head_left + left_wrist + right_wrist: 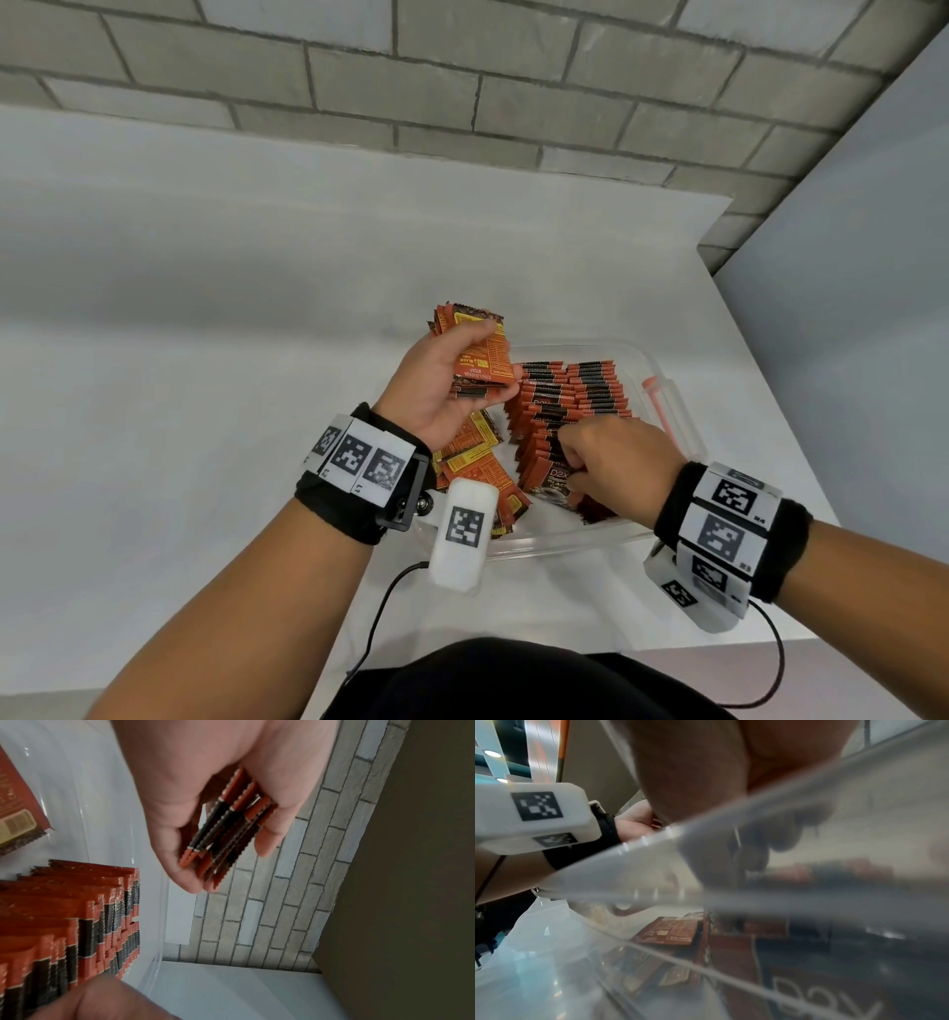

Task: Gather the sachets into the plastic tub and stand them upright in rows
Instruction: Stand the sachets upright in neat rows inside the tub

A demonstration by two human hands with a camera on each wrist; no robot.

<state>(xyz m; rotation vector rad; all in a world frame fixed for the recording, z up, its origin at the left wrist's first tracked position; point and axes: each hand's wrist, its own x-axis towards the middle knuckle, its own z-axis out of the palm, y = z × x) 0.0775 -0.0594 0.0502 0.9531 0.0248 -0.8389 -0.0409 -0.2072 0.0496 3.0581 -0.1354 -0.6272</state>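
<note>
Your left hand (441,380) holds a small bundle of sachets (475,354) raised over the left end of the plastic tub (565,542), thumb across the printed face and fingers curled behind. The left wrist view shows their crimped ends fanned unevenly between your fingers (267,839), so square them against your palm before you lower them, or they will likely splay as they land.

Below that hand, a few loose sachets (482,467) lie flat on the tub floor. They probably need clearing or standing first, so the next row has a bare base.

To the right, the standing rows (575,406) fill the middle of the tub, leaning slightly. Your right hand (616,457) is curled down onto the near end of them; it seems to pinch the front packet, but I cannot tell for certain, since the right wrist view is blurred by the tub wall. Keep that hand bracing the row while the left feeds in.

The front packet reads "D2X" with "BLACK" partly covered beneath. The bundle's back shows "BLACK" upside down; the finer print is too small to read.
</note>
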